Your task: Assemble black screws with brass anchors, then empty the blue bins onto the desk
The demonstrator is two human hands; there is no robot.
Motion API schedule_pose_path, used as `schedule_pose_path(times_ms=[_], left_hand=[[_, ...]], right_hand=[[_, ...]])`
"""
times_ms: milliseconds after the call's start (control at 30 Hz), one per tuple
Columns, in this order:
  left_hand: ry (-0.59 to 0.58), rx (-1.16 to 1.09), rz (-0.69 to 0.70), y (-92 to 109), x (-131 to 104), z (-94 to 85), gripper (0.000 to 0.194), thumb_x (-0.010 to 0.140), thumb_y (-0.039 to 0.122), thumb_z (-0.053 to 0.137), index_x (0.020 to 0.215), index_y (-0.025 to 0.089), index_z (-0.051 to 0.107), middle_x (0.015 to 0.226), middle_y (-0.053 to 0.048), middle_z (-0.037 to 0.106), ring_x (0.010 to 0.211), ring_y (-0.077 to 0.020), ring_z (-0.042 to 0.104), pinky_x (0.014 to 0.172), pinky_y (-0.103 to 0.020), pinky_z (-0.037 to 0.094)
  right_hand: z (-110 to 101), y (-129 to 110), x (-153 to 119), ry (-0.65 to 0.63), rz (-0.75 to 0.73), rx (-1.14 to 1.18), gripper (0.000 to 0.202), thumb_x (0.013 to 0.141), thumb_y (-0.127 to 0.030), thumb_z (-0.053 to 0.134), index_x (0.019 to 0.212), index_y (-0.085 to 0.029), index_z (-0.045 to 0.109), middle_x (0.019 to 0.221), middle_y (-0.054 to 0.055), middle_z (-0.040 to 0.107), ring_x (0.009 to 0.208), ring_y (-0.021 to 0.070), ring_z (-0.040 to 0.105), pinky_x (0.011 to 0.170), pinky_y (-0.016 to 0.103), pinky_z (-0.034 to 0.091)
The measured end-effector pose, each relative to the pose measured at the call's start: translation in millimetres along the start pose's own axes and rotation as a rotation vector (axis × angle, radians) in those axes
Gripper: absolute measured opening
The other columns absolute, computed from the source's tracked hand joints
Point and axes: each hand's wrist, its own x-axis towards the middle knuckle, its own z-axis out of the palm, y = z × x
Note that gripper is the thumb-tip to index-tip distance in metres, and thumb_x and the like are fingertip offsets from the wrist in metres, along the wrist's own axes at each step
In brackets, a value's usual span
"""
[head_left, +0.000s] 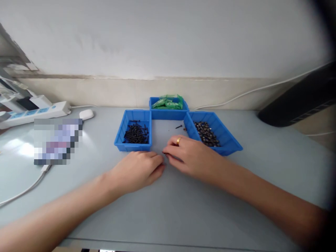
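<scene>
My left hand (pixel 140 169) is closed over the grey table (pixel 168 217), its fingertips pressed together on something I cannot make out. Facing it, almost touching, my right hand (pixel 190 154) wears a gold ring and pinches a small dark piece (pixel 165 153), perhaps a screw. Behind my left hand stands a blue bin (pixel 133 147) of black screws (pixel 136 133). A second blue bin (pixel 228 149), behind my right hand, holds small metal parts (pixel 207 133). One loose black screw (pixel 179 126) lies between the two bins.
A third blue bin (pixel 169 114) with green packets (pixel 168 102) stands at the back by the wall. On the left are a blurred-out phone (pixel 59 141) with a cable, a white case (pixel 86 114) and a power strip (pixel 39 113). A black cylinder (pixel 299 94) is at right.
</scene>
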Motion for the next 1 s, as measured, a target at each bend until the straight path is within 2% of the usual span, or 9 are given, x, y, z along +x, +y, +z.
schedule_pose_path(times_ms=[100, 200, 300, 467, 567, 833, 1000], left_hand=[[0.015, -0.024, -0.026, 0, 1, 1.5, 0.025, 0.092, 0.025, 0.039, 0.080, 0.016, 0.059, 0.075, -0.002, 0.062, 0.066, -0.0167, 0.060, 0.059, -0.027, 0.045], [0.052, -0.073, -0.057, 0, 1, 2.1, 0.021, 0.091, 0.028, 0.042, 0.082, 0.017, 0.058, 0.076, -0.002, 0.061, 0.067, -0.0162, 0.059, 0.059, -0.026, 0.044], [0.065, -0.125, -0.085, -2, 1, 3.0, 0.017, 0.090, 0.029, 0.046, 0.085, 0.017, 0.057, 0.075, -0.001, 0.059, 0.067, -0.0147, 0.058, 0.060, -0.025, 0.044], [0.080, -0.185, -0.084, -4, 2, 5.3, 0.011, 0.088, 0.027, 0.048, 0.088, 0.018, 0.056, 0.071, 0.002, 0.056, 0.064, -0.0117, 0.056, 0.057, -0.022, 0.041], [0.094, -0.193, -0.049, -2, 1, 6.7, 0.011, 0.087, 0.024, 0.049, 0.080, 0.018, 0.055, 0.066, 0.003, 0.054, 0.059, -0.0100, 0.054, 0.054, -0.020, 0.039], [0.138, -0.219, -0.040, 4, 0, 6.4, 0.011, 0.086, 0.022, 0.049, 0.083, 0.017, 0.059, 0.062, 0.004, 0.054, 0.055, -0.0085, 0.052, 0.052, -0.018, 0.040], [0.174, -0.190, -0.040, 5, 1, 5.7, 0.015, 0.085, 0.022, 0.050, 0.073, 0.017, 0.055, 0.060, 0.004, 0.053, 0.054, -0.0089, 0.052, 0.051, -0.019, 0.038]], right_hand=[[16, -2, -8, 0.009, 0.073, 0.187, 0.013, 0.083, -0.013, 0.048, 0.084, -0.015, 0.060, 0.078, 0.004, 0.059, 0.071, 0.0150, 0.057, 0.065, 0.026, 0.042], [24, 1, -12, 0.072, 0.110, 0.285, 0.011, 0.082, -0.014, 0.050, 0.086, -0.016, 0.059, 0.075, 0.002, 0.061, 0.070, 0.0144, 0.057, 0.064, 0.025, 0.042], [22, 4, -15, 0.102, 0.174, 0.364, 0.012, 0.084, -0.016, 0.050, 0.089, -0.018, 0.060, 0.076, 0.000, 0.065, 0.069, 0.0133, 0.059, 0.063, 0.024, 0.042], [14, 2, -20, 0.024, 0.229, 0.504, 0.009, 0.087, -0.020, 0.051, 0.088, -0.020, 0.060, 0.077, -0.002, 0.068, 0.068, 0.0118, 0.062, 0.062, 0.022, 0.041], [13, 0, -21, 0.024, 0.215, 0.499, 0.011, 0.088, -0.025, 0.051, 0.082, -0.020, 0.059, 0.073, -0.003, 0.067, 0.065, 0.0112, 0.060, 0.059, 0.021, 0.039], [13, 0, -20, 0.071, 0.236, 0.467, 0.017, 0.087, -0.028, 0.053, 0.072, -0.020, 0.053, 0.063, -0.005, 0.059, 0.057, 0.0093, 0.054, 0.054, 0.020, 0.035], [13, -3, -21, 0.062, 0.192, 0.429, 0.022, 0.091, -0.031, 0.046, 0.073, -0.020, 0.052, 0.063, -0.004, 0.056, 0.057, 0.0097, 0.053, 0.054, 0.021, 0.034]])
